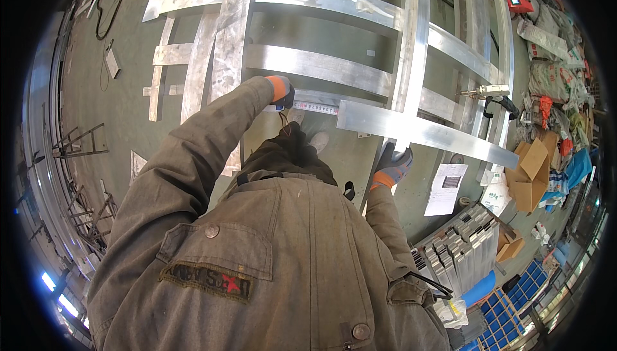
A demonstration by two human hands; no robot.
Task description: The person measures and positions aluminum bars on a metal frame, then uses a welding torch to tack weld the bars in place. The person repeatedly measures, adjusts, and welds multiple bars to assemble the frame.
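My left hand (281, 91), in a grey glove with an orange cuff, is closed round the case of a tape measure, mostly hidden in the fingers. The pulled-out tape blade (316, 107) runs right to the end of a flat aluminium bar (424, 130). That bar lies slantwise across a long aluminium beam (411, 49). Below the crossing, my right hand (393, 167), gloved alike, grips the near part of the beam, thumb and fingers on either side of it. More flat bars (318, 62) lie crosswise between the beams farther away.
A clamp (485, 92) sits on the right-hand beams. A printed sheet (445, 189) lies near my right arm, beside stacked metal profiles (459, 248). An opened cardboard box (532, 174) and bags (546, 74) line the right side. Metal frames (80, 144) stand on the left.
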